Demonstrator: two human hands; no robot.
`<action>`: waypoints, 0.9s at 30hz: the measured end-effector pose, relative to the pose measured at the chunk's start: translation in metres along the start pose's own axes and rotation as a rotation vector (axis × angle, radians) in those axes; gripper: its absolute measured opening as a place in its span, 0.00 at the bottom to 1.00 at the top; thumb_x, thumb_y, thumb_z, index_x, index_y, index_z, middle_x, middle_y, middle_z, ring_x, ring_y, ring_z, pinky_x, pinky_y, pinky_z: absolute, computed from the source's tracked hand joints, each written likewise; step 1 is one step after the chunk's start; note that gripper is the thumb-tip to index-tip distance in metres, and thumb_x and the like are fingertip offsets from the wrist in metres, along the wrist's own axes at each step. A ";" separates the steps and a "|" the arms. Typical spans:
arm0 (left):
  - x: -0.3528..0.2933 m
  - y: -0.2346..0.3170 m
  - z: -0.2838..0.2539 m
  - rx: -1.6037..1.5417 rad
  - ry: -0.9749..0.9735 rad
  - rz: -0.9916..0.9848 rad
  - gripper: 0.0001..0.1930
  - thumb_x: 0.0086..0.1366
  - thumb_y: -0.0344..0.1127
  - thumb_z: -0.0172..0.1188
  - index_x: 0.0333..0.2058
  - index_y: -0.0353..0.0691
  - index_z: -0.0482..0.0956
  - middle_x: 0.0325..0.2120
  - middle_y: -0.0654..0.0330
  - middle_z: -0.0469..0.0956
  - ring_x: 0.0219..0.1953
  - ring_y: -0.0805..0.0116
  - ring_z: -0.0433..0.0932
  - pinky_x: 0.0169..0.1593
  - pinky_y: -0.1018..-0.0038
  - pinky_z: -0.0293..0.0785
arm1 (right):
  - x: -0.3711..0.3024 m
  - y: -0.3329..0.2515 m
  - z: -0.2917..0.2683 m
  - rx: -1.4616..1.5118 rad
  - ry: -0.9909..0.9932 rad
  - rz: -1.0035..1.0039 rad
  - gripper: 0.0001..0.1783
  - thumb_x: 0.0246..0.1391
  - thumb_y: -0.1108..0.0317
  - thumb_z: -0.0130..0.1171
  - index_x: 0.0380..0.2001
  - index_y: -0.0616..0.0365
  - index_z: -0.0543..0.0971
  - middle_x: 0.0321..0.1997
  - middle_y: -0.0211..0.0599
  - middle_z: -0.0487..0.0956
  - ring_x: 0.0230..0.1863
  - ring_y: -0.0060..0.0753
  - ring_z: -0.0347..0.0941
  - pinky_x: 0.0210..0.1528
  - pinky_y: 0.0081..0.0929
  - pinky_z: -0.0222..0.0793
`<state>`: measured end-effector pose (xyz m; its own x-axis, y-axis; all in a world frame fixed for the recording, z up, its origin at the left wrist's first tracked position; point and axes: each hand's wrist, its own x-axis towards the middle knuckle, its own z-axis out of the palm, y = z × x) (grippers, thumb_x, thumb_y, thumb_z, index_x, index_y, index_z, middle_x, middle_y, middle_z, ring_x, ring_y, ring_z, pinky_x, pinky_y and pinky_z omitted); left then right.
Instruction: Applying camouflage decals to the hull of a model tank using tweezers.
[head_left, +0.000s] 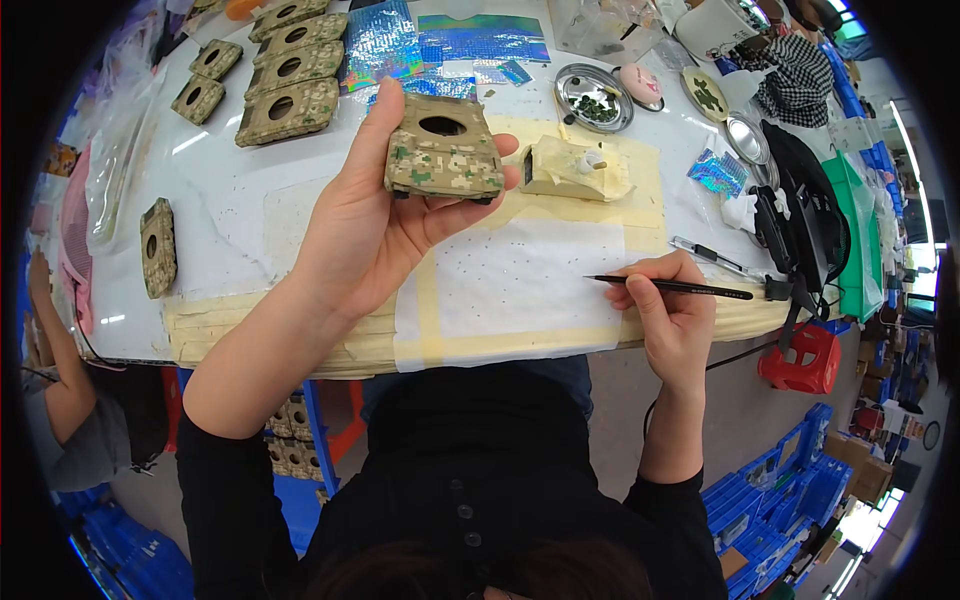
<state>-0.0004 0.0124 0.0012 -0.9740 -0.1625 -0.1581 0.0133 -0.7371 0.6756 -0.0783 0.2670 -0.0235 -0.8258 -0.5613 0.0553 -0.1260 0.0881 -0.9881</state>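
well, table [240,215]: white and taped, the landmark for all below.
left hand [365,225]: lifted over the table's middle, fingers wrapped around the camouflage hull [444,150]; a loose hold could drop it onto the table.
right hand [672,305]: at the table's near edge, pinching a fine brush [668,287]; its tip might smear the paper.
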 end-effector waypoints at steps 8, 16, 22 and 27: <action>-0.001 0.001 0.000 -0.016 -0.037 -0.007 0.33 0.65 0.60 0.39 0.51 0.31 0.62 0.43 0.46 0.74 0.43 0.59 0.78 0.45 0.72 0.79 | -0.005 0.007 0.001 -0.040 0.036 -0.277 0.05 0.50 0.77 0.59 0.29 0.65 0.73 0.29 0.40 0.78 0.29 0.27 0.75 0.33 0.20 0.71; -0.013 -0.001 0.020 0.013 -0.089 -0.341 0.36 0.65 0.64 0.30 0.58 0.37 0.59 0.49 0.44 0.70 0.32 0.61 0.80 0.33 0.75 0.79 | 0.020 -0.027 0.026 -0.684 0.037 -1.149 0.13 0.44 0.69 0.66 0.30 0.60 0.72 0.31 0.42 0.79 0.26 0.34 0.78 0.21 0.21 0.72; -0.016 -0.003 0.009 -0.081 -0.250 -0.327 0.31 0.67 0.59 0.36 0.56 0.39 0.60 0.44 0.47 0.74 0.38 0.58 0.79 0.43 0.66 0.77 | 0.024 -0.035 0.035 -0.761 0.026 -1.211 0.14 0.46 0.66 0.65 0.32 0.58 0.72 0.33 0.42 0.79 0.27 0.35 0.78 0.22 0.22 0.73; -0.016 -0.003 0.009 -0.121 -0.261 -0.316 0.31 0.67 0.59 0.34 0.56 0.40 0.59 0.45 0.47 0.73 0.37 0.58 0.79 0.42 0.66 0.77 | 0.021 -0.031 0.033 -0.670 0.026 -1.102 0.16 0.43 0.66 0.67 0.33 0.57 0.73 0.34 0.40 0.79 0.28 0.34 0.78 0.24 0.22 0.74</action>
<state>0.0129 0.0229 0.0084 -0.9587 0.2440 -0.1461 -0.2842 -0.7983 0.5310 -0.0732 0.2252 0.0032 -0.1203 -0.5859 0.8014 -0.9877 -0.0107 -0.1561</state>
